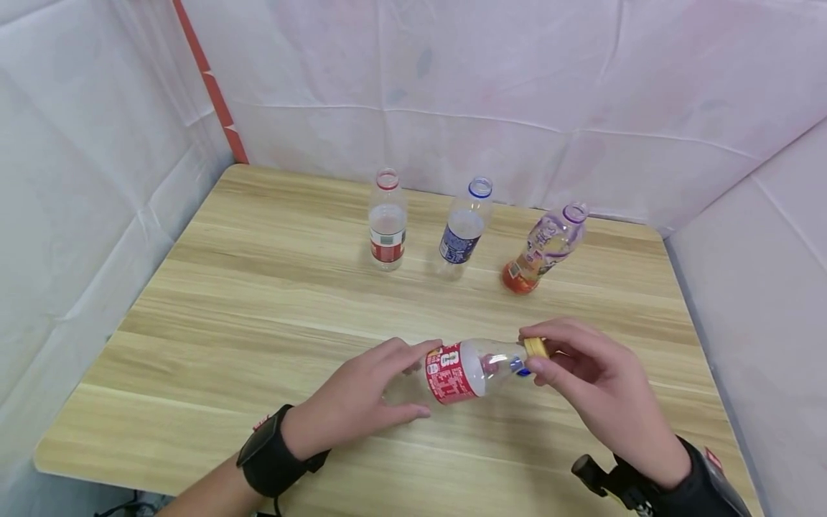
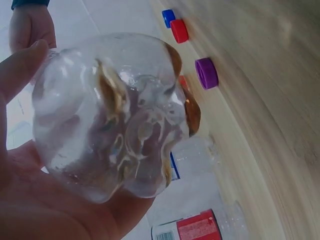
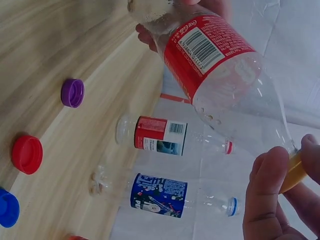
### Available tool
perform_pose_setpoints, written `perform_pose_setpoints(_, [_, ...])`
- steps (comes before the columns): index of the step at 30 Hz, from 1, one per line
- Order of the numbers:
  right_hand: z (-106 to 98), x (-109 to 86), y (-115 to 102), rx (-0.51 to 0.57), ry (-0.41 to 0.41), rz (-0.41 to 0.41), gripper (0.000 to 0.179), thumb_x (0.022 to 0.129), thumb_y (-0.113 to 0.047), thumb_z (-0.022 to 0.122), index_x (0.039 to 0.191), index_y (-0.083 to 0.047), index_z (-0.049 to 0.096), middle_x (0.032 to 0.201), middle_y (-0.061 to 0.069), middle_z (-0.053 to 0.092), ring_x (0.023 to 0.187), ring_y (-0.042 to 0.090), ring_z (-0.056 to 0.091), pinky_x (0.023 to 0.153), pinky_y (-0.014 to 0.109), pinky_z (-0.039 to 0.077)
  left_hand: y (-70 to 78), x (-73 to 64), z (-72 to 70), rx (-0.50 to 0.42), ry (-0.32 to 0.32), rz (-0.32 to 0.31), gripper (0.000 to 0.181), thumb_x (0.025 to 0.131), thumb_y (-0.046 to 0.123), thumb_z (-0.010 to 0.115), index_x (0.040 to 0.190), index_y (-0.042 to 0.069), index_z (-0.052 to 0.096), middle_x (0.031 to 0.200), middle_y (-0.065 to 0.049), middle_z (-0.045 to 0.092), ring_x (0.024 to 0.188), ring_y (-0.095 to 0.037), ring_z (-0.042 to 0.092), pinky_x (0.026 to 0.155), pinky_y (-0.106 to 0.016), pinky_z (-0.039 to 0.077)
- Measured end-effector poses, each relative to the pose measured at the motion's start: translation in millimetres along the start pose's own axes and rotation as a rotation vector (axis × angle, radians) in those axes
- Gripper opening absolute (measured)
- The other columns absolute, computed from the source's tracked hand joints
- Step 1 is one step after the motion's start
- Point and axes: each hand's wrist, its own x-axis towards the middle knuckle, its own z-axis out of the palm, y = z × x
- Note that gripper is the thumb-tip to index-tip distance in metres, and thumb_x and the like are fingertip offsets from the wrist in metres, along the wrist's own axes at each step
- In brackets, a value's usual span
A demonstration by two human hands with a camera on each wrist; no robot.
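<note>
A clear plastic bottle (image 1: 500,352) with a red label is held on its side over the table, neck to the right. My left hand (image 1: 362,391) grips its base end, thumb on the near side and fingers on the far side. At the neck, the thumb and fingers of my right hand (image 1: 601,384) pinch a yellow cap (image 1: 535,347). The right wrist view shows a barcode on the label (image 3: 200,52). Below the bottle, a purple cap (image 3: 73,93), a red cap (image 3: 27,154) and a blue cap (image 3: 8,209) lie on the tabletop; the head view shows them only through the clear plastic.
Three uncapped bottles stand along the back of the wooden table (image 1: 258,309): one with a red-and-white label (image 1: 388,245), one with a blue label (image 1: 459,245), and a purple-patterned one (image 1: 548,240) with an orange-red base. White sheets (image 1: 452,64) hang behind and at both sides.
</note>
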Motion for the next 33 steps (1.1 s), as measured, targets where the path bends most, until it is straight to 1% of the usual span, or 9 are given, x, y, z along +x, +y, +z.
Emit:
perform_pose_setpoints(8, [0.5,3.8,6.5,0.002,-0.011,-0.102,0.042,0.081,0.017,0.079,0.115,-0.008,0.076,0.105,-0.003,0.070,0.083,0.008,0.063,0.065,0.019,0.058,-4.3,-0.2,-0.5,-0.030,-0.022,0.019,0.083,0.091,0.045,0.080,0.161,0.043,0.035,0.121,0.014,0.067,0.112,-0.004,0.063,0.101,-0.031,0.056])
perform_pose_setpoints(14, [1.1,4.1,9.7,0.007,-0.029,-0.116,0.045,0.078,0.019,0.080,0.112,-0.010,0.077,0.104,-0.003,0.070,0.083,0.007,0.062,0.067,0.020,0.058,-6.5,-2.5,-2.5,-0.065,-0.046,0.027,0.080,0.091,0.043,0.081,0.160,0.037,0.040,0.123,0.012,0.069,0.110,-0.004,0.064,0.100,-0.030,0.056])
perform_pose_setpoints(18, [2.4,4.1,14.2,0.044,-0.023,-0.208,0.048,0.075,0.022,0.080,0.112,-0.008,0.077,0.103,0.000,0.070,0.082,0.007,0.060,0.066,0.019,0.056,-7.0,-2.5,-5.9,-0.100,-0.081,0.025,0.080,0.091,0.042,0.081,0.160,0.038,0.040,0.123,0.012,0.069,0.109,-0.004,0.064,0.099,-0.031,0.057])
perform_pose_setpoints(22, [3.7,4.8,20.4,0.101,-0.011,-0.319,0.039,0.078,0.013,0.082,0.113,-0.002,0.076,0.105,0.003,0.072,0.084,0.008,0.061,0.067,0.016,0.055,-7.8,-2.4,-8.6,-0.123,-0.116,0.020,0.081,0.091,0.042,0.081,0.160,0.038,0.040,0.130,0.014,0.068,0.111,-0.002,0.063,0.101,-0.032,0.056])
perform_pose_setpoints(26, [3.6,5.5,23.7,0.131,-0.020,-0.395,0.030,0.084,-0.003,0.083,0.114,0.000,0.077,0.108,0.005,0.074,0.093,0.008,0.065,0.072,0.013,0.055,-10.3,-3.2,-10.6,-0.174,-0.168,0.008,0.081,0.091,0.041,0.082,0.160,0.038,0.040,0.126,0.016,0.068,0.112,0.000,0.063,0.101,-0.029,0.055])
perform_pose_setpoints(28, [3.4,6.5,24.5,0.163,-0.035,-0.425,0.030,0.086,-0.006,0.082,0.115,0.002,0.076,0.110,0.007,0.075,0.098,0.009,0.067,0.076,0.012,0.056,-11.7,-3.4,-11.2,-0.209,-0.194,-0.008,0.081,0.090,0.040,0.083,0.160,0.038,0.040,0.121,0.017,0.069,0.110,0.000,0.063,0.100,-0.027,0.055])
perform_pose_setpoints(29, [3.3,7.1,25.0,0.180,-0.044,-0.432,0.031,0.086,-0.006,0.081,0.116,0.003,0.075,0.112,0.008,0.075,0.101,0.010,0.067,0.079,0.012,0.056,-12.3,-3.5,-11.1,-0.219,-0.200,-0.010,0.082,0.090,0.040,0.083,0.160,0.039,0.040,0.118,0.017,0.069,0.108,-0.001,0.063,0.099,-0.027,0.055])
perform_pose_setpoints(31, [3.0,8.0,24.9,0.198,-0.062,-0.419,0.032,0.085,0.002,0.081,0.117,0.004,0.074,0.114,0.010,0.074,0.103,0.012,0.067,0.083,0.014,0.058,-12.8,-3.4,-10.5,-0.216,-0.195,-0.019,0.081,0.090,0.042,0.082,0.160,0.039,0.040,0.124,0.016,0.068,0.111,-0.001,0.063,0.100,-0.028,0.055])
perform_pose_setpoints(33, [2.2,8.2,22.4,0.175,-0.074,-0.352,0.038,0.083,0.011,0.079,0.120,0.002,0.073,0.117,0.008,0.072,0.103,0.011,0.066,0.085,0.016,0.059,-12.5,-3.2,-9.3,-0.180,-0.169,-0.024,0.081,0.090,0.045,0.082,0.160,0.040,0.040,0.133,0.015,0.066,0.115,-0.001,0.062,0.103,-0.030,0.054])
